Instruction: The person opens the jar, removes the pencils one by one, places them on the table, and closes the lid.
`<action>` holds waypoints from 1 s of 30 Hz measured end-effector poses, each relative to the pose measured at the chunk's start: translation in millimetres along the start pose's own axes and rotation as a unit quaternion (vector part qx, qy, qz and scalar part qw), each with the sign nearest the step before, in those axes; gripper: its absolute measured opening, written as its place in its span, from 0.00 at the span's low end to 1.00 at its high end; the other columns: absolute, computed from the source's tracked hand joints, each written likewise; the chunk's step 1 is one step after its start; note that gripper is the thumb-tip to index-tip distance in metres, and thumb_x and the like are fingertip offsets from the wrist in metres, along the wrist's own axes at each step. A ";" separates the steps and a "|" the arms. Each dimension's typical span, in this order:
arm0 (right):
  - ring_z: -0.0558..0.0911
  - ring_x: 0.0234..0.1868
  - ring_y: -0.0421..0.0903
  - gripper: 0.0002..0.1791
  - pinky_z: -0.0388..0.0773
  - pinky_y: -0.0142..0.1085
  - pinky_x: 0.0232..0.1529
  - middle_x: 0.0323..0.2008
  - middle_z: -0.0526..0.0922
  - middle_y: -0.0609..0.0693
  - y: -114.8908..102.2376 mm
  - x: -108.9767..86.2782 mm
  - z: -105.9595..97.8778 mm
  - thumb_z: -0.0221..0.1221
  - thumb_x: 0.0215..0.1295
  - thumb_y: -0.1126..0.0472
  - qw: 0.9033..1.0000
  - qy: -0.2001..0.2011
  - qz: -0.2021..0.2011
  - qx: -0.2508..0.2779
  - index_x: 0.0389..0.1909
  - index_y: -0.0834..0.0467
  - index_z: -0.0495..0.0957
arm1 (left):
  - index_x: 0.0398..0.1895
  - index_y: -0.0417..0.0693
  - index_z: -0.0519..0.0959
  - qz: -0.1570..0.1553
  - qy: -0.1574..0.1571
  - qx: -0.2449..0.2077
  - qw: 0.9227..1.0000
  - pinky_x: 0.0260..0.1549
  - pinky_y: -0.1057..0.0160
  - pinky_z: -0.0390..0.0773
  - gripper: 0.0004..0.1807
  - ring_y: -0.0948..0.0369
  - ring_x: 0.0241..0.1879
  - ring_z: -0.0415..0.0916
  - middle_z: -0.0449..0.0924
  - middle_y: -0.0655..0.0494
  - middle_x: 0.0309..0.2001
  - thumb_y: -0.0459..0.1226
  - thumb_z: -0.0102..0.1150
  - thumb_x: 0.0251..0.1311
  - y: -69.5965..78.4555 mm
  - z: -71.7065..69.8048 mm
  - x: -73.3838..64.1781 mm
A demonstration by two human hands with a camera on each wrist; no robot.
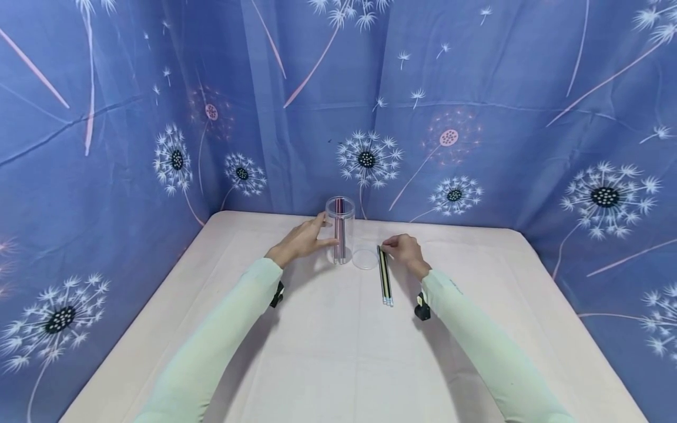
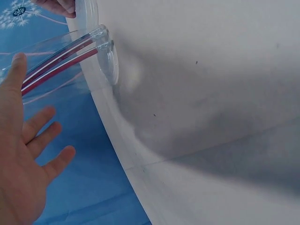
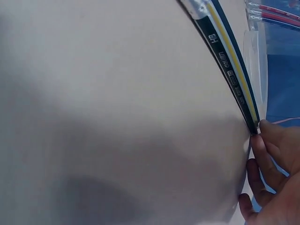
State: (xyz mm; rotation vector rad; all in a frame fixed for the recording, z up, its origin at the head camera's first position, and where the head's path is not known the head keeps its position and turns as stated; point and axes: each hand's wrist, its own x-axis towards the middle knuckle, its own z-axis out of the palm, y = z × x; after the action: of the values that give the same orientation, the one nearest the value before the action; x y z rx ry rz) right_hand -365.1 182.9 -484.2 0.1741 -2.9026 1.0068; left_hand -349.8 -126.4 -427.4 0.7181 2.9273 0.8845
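Note:
A clear cylindrical jar [image 1: 349, 226] stands near the back of the table with several dark red and dark blue striped pencils [image 1: 339, 235] upright inside. My left hand [image 1: 304, 238] is at the jar's left side, fingers spread behind it and thumb in front, none of them curled tightly. In the left wrist view the thumb overlaps the jar wall. To the right, black-and-yellow striped pencils [image 1: 385, 276] lie side by side on the table, metal-capped ends toward me. My right hand [image 1: 406, 251] pinches their far end between thumb and index finger, the other fingers loosely bent.
A clear round lid [image 1: 365, 268] lies flat between the jar and the striped pencils. The table [image 1: 328, 358] has a pale cloth cover. Blue dandelion-print fabric [image 1: 307, 158] hangs right behind its back edge and along the left side.

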 end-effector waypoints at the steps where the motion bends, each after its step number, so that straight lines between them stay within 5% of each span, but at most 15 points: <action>1: 0.89 0.45 0.53 0.11 0.85 0.47 0.50 0.45 0.91 0.55 0.1 -0.3 -0.6 0.68 0.70 0.57 1.000 0.000 -0.001 0.000 0.46 0.60 0.90 | 0.81 0.47 0.53 0.000 0.001 -0.001 1.000 0.72 0.41 0.67 0.49 0.45 0.71 0.69 0.72 0.47 0.73 0.58 0.64 0.67 0.0 0.3 -0.1; 7: 0.89 0.48 0.55 0.13 0.83 0.50 0.58 0.46 0.90 0.56 -6.2 -0.3 -12.8 0.66 0.71 0.58 1.000 0.004 -0.025 0.001 0.49 0.62 0.88 | 0.82 0.50 0.52 0.002 0.004 -0.011 1.000 0.70 0.41 0.71 0.50 0.44 0.69 0.72 0.74 0.46 0.71 0.59 0.65 0.66 -0.3 1.0 0.9; 14: 0.90 0.44 0.56 0.13 0.86 0.50 0.49 0.43 0.90 0.58 -32.3 12.0 -39.5 0.67 0.71 0.58 0.995 0.035 -0.090 -0.009 0.48 0.62 0.89 | 0.81 0.48 0.55 0.001 0.004 -0.022 1.000 0.71 0.42 0.70 0.49 0.44 0.70 0.70 0.72 0.44 0.72 0.59 0.66 0.65 -2.8 -1.1 4.6; 30: 0.90 0.45 0.55 0.15 0.85 0.49 0.51 0.44 0.91 0.58 -97.9 25.3 -78.0 0.67 0.71 0.57 0.989 0.050 -0.137 -0.010 0.51 0.63 0.88 | 0.76 0.46 0.60 0.005 -0.007 -0.054 0.999 0.73 0.44 0.66 0.43 0.43 0.72 0.68 0.71 0.42 0.72 0.53 0.68 0.67 -0.5 -2.8 5.8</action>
State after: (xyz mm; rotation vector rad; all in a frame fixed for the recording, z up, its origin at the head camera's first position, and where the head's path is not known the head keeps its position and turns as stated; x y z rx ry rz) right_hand -375.8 152.8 -360.6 0.4918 -2.7009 0.9094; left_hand -355.6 -125.8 -424.5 0.7283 2.8406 1.0237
